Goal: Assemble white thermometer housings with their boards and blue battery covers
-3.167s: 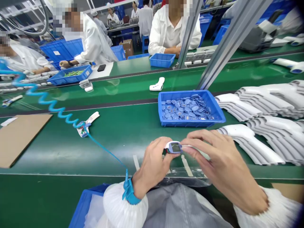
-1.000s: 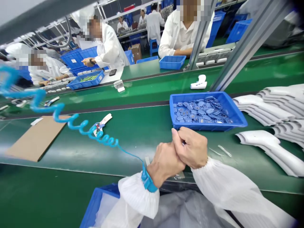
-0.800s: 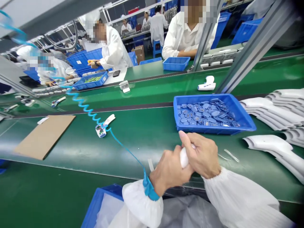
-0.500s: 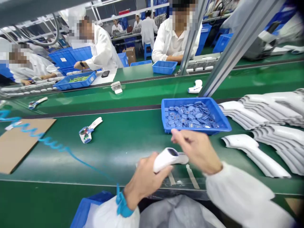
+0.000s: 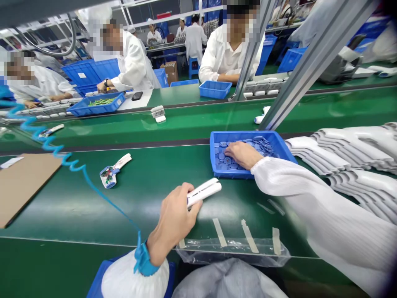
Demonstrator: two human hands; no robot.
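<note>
My left hand (image 5: 175, 221) is shut around a white handheld infrared thermometer (image 5: 203, 192) above the green belt, with its head hidden in my fingers. My right hand (image 5: 243, 154) reaches into a blue plastic tray (image 5: 229, 174) and lies flat on the loose blue round discs (image 5: 260, 142) heaped inside. Nothing shows in its fingers. A partly built thermometer with exposed circuitry (image 5: 109, 176) lies on the belt, left of both hands. A blue wrist strap (image 5: 142, 259) circles my left wrist, and its coiled cord (image 5: 46, 138) runs off to the left.
Stacked white thermometer shells (image 5: 350, 145) fill the belt's right side. A cardboard sheet (image 5: 21, 186) lies at left. A clear plastic bag (image 5: 232, 251) is taped along the near edge. Co-workers sit beyond a metal-framed upper belt with blue trays.
My right hand has left the thermometer and moved forward into the blue tray. My left hand keeps the thermometer, now turned with its slim side up. The view has shifted slightly.
</note>
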